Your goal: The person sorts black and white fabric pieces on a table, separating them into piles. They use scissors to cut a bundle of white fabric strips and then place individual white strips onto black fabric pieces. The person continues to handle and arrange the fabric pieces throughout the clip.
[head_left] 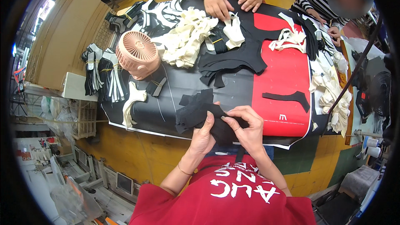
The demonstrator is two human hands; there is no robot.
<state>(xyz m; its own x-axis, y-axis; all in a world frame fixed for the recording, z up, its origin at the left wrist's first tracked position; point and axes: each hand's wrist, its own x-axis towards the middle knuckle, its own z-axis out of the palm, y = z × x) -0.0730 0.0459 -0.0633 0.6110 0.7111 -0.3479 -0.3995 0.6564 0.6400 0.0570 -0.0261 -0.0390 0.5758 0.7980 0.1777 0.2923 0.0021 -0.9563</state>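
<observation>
Both my hands are at the near edge of the table, holding black cut fabric pieces [195, 114]. My left hand [203, 138] grips them with the thumb on top, and its other fingers are hidden under the cloth. With thumb and forefinger, my right hand [246, 126] pinches the fabric's right edge. Beyond my hands lies a stack of black fabric pieces [233, 60]. A single curved black piece [291, 96] rests on the red part of the table cover, right of my right hand. To the left is a cream fabric piece [132, 104].
A pink fan [137, 54] stands at the left of the covered table [208, 81]. Cream fabric heaps [187, 37] and tied black-and-white bundles [110, 73] lie around it. Across the table, one person's hands [218, 6] handle cream cloth; another person's hands [333, 33] work at far right.
</observation>
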